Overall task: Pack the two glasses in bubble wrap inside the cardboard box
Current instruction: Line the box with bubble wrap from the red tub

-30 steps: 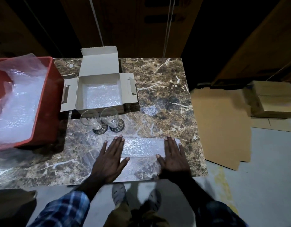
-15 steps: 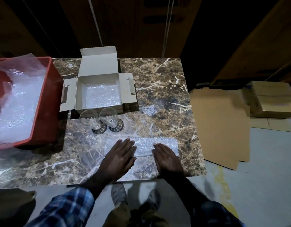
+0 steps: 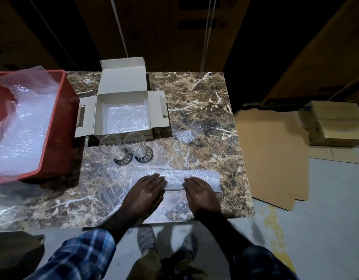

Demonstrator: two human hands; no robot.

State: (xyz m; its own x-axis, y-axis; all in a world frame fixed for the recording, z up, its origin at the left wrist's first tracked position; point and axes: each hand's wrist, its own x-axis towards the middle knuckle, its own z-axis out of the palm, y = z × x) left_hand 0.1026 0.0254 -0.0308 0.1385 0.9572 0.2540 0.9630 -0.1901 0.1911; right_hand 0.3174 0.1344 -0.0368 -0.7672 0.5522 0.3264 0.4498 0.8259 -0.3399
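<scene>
Both hands, left hand (image 3: 143, 194) and right hand (image 3: 202, 194), were laid flat, fingers straight, on the bubble wrap sheet (image 3: 196, 176) at the table's (image 3: 205, 102) near edge, two glasses (image 3: 124, 146) stood upright just beyond, touching the open cardboard box (image 3: 124, 110).

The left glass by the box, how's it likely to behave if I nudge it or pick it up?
The left glass looks tall on a small dark foot, so a nudge near the rim could tip it. It stands close beside the right glass, so they might clink. Clear, thin-looking walls suggest it is fragile.
</scene>
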